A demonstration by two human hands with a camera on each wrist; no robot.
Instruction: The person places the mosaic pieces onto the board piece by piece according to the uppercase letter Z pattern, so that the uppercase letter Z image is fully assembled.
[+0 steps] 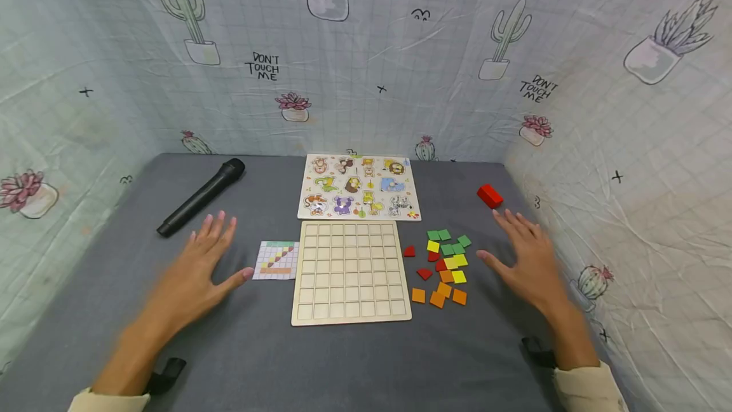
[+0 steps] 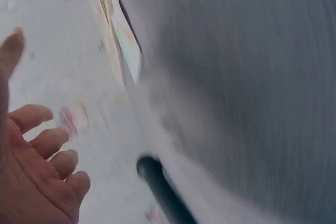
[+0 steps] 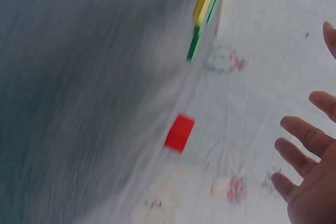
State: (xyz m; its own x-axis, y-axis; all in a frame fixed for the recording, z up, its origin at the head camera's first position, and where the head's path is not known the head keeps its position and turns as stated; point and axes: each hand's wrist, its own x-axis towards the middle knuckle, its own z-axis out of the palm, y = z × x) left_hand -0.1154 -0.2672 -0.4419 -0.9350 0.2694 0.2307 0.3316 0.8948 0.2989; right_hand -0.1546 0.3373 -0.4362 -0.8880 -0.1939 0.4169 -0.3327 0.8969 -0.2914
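My left hand (image 1: pixel 200 266) hovers over the grey table, fingers spread and holding nothing. Nearest to it are a black microphone (image 1: pixel 200 199) and a small printed pattern card (image 1: pixel 276 260). My right hand (image 1: pixel 528 262) is likewise spread and holds nothing, between a red block (image 1: pixel 490 196) and a loose group of coloured tiles. Among these are green tiles (image 1: pixel 445 234), yellow tiles (image 1: pixel 459 277), red tiles (image 1: pixel 424 273) and orange tiles (image 1: pixel 437 299). A wooden grid board (image 1: pixel 351 272) lies between the hands, its squares bare. The right wrist view shows the red block (image 3: pixel 180 132) beyond the fingers.
Behind the grid board, touching or nearly touching it, lies an animal puzzle board (image 1: pixel 359 187). A pale cloth (image 1: pixel 366 56) printed with cacti hangs at the back and both sides of the grey table (image 1: pixel 257 348). Black straps sit on both wrists.
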